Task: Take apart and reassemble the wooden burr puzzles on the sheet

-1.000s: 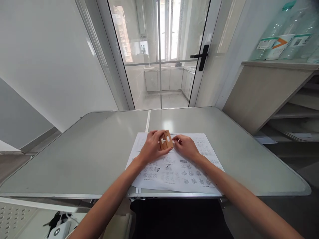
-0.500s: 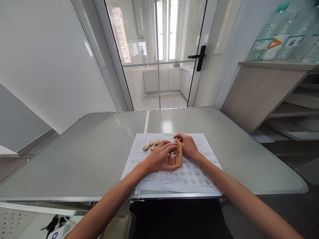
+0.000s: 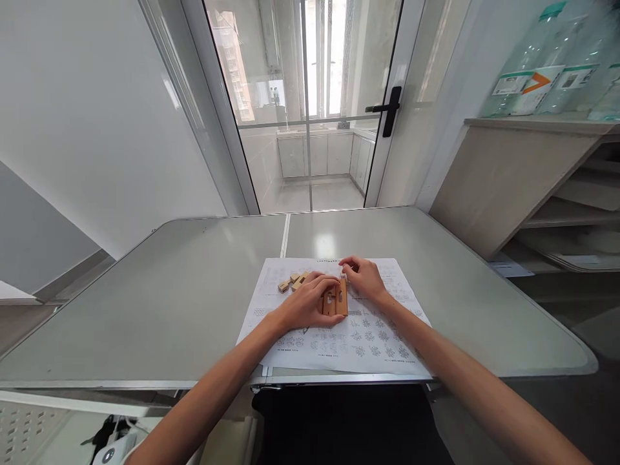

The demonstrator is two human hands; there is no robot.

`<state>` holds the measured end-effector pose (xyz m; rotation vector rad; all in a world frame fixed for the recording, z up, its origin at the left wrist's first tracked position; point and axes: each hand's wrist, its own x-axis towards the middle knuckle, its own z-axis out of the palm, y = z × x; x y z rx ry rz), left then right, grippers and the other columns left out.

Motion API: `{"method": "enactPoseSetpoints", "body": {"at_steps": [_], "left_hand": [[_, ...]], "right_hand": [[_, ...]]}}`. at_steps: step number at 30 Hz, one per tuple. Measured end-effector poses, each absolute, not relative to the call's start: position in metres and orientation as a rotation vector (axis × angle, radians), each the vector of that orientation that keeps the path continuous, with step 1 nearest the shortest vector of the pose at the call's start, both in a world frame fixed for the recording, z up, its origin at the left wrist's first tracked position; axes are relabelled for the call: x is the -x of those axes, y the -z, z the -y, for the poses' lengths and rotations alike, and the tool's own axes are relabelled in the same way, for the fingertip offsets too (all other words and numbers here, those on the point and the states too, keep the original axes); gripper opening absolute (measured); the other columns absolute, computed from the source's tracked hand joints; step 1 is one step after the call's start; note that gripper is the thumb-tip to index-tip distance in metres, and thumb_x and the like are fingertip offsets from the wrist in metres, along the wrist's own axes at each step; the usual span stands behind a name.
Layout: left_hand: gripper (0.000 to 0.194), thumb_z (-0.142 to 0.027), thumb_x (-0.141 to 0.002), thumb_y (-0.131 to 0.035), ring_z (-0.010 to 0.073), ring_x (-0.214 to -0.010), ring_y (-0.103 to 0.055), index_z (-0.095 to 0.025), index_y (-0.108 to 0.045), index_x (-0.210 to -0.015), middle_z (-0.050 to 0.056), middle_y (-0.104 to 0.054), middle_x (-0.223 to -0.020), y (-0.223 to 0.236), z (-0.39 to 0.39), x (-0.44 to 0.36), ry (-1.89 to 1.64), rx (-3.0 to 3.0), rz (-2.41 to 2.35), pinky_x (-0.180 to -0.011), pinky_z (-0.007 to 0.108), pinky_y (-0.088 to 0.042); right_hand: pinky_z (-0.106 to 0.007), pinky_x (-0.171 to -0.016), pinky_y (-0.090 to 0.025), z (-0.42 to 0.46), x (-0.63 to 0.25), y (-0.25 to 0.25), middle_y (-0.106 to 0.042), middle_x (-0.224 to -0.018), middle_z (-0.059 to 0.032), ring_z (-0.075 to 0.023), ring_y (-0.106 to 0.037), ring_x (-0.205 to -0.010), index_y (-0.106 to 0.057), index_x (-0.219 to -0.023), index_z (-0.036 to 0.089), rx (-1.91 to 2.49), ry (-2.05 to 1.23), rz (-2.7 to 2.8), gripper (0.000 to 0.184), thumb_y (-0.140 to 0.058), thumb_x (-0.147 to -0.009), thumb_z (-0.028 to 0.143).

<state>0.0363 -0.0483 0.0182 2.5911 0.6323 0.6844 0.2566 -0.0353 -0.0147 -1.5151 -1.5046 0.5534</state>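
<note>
My left hand (image 3: 312, 302) is wrapped round a small reddish-brown wooden box (image 3: 341, 300), thumb at its near edge and fingers over its far side. Slots and cut-outs show in the part of the box not covered by my fingers. My right hand (image 3: 364, 276) is just beyond the far right corner of the box, fingers curled and pinched together; what they hold, if anything, is too small to make out. Pale wooden puzzle pieces (image 3: 295, 281) lie in a loose group to the left, close to my left hand's knuckles. Printed sheets (image 3: 382, 345) lie beneath everything.
The grey table (image 3: 194, 290) has a metal front edge and a seam across it. A glass door with a black handle (image 3: 390, 111) stands behind. At right, a wooden shelf (image 3: 523, 174) carries large plastic bottles (image 3: 527, 74). A black chair seat (image 3: 349, 426) is below the front edge.
My left hand and the wooden box have shifted slightly left and away from me. My right hand has drawn a little apart from the box.
</note>
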Motion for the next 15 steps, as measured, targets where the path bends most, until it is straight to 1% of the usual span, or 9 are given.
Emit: {"method": "enactPoseSetpoints", "body": {"at_steps": [4,10,15], "left_hand": [[0.056,-0.044,-0.079,-0.084,0.032,-0.128,-0.056,-0.025,-0.059,-0.125,0.009,-0.067,-0.134,-0.016,0.043,-0.034,-0.697,-2.594,-0.742,-0.108,0.05,-0.052],[0.056,-0.044,-0.077,-0.085,0.0331,-0.122,-0.058,-0.025,-0.059,-0.123,0.009,-0.069,-0.122,-0.016,0.034,-0.028,-0.735,-2.586,-0.874,-0.103,0.051,-0.054],[0.057,-0.046,-0.079,-0.084,0.0327,-0.121,-0.059,-0.024,-0.058,-0.124,0.009,-0.069,-0.119,-0.018,0.033,-0.027,-0.713,-2.606,-0.906,-0.1,0.049,-0.054]], "right_hand": [[-0.03,-0.071,-0.051,0.036,-0.257,0.017,-0.078,-0.08,-0.0018,-0.0195,-0.069,-0.07,-0.076,-0.092,0.022,1.493,-0.533,1.532,0.025,-0.053,-0.089,0.031],[-0.03,-0.069,-0.05,0.036,-0.254,0.022,-0.075,-0.074,-0.0008,-0.019,-0.067,-0.066,-0.075,-0.093,0.023,1.442,-0.506,1.658,0.024,-0.053,-0.09,0.03],[-0.03,-0.068,-0.049,0.04,-0.252,0.018,-0.076,-0.079,-0.0016,-0.0184,-0.067,-0.069,-0.075,-0.092,0.023,1.403,-0.512,1.7,0.024,-0.052,-0.092,0.029]]}}
